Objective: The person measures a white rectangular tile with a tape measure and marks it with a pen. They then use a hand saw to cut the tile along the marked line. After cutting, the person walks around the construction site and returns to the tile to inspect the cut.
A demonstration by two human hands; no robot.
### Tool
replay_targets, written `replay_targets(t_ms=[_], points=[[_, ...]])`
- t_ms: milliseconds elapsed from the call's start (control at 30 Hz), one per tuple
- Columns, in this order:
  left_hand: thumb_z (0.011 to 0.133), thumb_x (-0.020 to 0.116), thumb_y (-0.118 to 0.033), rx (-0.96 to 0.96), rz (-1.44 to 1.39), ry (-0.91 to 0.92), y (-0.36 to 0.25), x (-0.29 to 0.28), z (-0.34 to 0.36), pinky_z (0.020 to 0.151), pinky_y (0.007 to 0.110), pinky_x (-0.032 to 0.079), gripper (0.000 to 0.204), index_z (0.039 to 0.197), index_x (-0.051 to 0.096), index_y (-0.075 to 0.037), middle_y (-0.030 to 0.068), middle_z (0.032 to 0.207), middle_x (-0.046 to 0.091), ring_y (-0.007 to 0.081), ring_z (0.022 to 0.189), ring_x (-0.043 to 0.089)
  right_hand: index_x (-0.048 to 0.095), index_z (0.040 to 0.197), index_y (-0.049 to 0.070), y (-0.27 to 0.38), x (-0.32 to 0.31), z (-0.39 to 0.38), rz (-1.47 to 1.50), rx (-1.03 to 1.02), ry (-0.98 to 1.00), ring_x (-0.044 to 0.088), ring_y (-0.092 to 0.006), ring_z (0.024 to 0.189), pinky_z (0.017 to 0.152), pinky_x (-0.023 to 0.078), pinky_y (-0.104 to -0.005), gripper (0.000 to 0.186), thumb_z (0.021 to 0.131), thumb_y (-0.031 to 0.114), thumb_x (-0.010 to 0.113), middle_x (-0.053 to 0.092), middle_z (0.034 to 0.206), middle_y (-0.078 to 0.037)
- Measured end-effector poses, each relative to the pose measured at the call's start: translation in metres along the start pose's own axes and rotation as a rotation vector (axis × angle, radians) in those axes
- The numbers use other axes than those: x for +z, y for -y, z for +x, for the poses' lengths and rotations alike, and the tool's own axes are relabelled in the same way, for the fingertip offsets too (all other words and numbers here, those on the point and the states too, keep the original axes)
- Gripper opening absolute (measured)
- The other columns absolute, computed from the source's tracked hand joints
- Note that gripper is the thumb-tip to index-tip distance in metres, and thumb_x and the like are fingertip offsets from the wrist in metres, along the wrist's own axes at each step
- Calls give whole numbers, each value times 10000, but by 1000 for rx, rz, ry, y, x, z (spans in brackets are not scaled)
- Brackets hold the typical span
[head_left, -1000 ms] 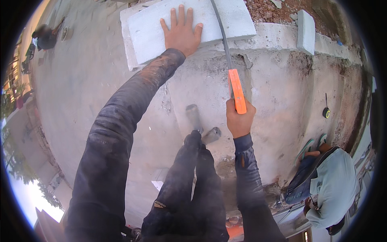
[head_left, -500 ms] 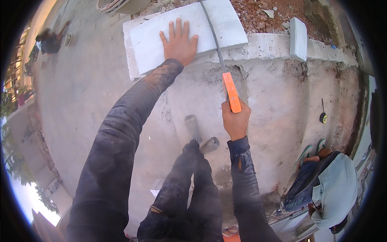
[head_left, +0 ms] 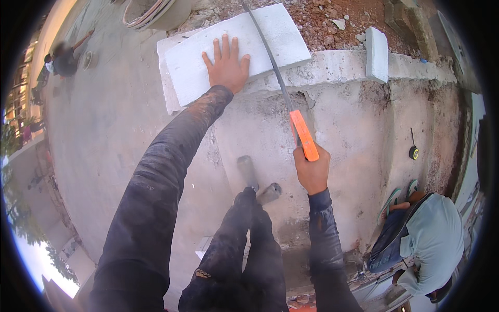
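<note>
A white lightweight block [head_left: 280,32] lies flat on a concrete ledge, partly over another pale slab. My left hand [head_left: 226,68] presses on its top with fingers spread. In my right hand [head_left: 313,169] is a handsaw [head_left: 304,136]; the fingers wrap round its orange handle. The long dark blade runs up and away across the right part of the block, with its edge against it. The blade's far tip reaches the top rim of the view.
A smaller white block [head_left: 376,56] stands on the ledge [head_left: 332,70] at right. Reddish rubble [head_left: 325,28] lies beyond. A bucket [head_left: 156,13] is at far left. A tape measure [head_left: 414,152] rests at right. One person [head_left: 434,234] bends at lower right; another [head_left: 65,61] is far left.
My right hand has pulled the saw back toward me and slightly right. The left hand stays spread on the block. The whole view has shifted a little.
</note>
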State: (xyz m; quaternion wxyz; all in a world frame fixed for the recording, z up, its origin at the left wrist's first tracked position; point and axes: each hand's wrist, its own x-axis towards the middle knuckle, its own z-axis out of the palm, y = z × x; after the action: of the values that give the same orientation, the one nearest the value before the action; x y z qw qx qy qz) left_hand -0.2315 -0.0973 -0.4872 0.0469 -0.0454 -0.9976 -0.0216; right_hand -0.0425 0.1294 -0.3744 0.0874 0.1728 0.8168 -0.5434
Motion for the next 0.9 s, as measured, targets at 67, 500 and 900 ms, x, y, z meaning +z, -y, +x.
replay_targets(t_ms=[67,500,900], points=[[988,322,-505,9,-4,-21,3,-2,0,1127,649,62,642,1518,265,-147,123,1595,164,339,1475,104,586,782,-43,-5,-30,-69,-11,28,-33,425,-106,511,486,395,-313,35,776,-9,588,467,545,-93],[974,329,-473,-56,-3,6,-7,-5,11,1145,629,10,641,1518,255,-141,91,1604,142,318,1483,65,545,714,-38,5,25,51,35,-10,-3,443,-121,524,513,410,-340,137,781,71,595,489,555,-123],[970,371,-512,35,-178,84,18,-18,0,1152,598,18,643,1508,292,-169,169,1583,169,329,1479,90,535,730,-26,16,81,-37,165,104,-202,423,-89,546,518,398,-319,144,829,55,600,469,573,-71]])
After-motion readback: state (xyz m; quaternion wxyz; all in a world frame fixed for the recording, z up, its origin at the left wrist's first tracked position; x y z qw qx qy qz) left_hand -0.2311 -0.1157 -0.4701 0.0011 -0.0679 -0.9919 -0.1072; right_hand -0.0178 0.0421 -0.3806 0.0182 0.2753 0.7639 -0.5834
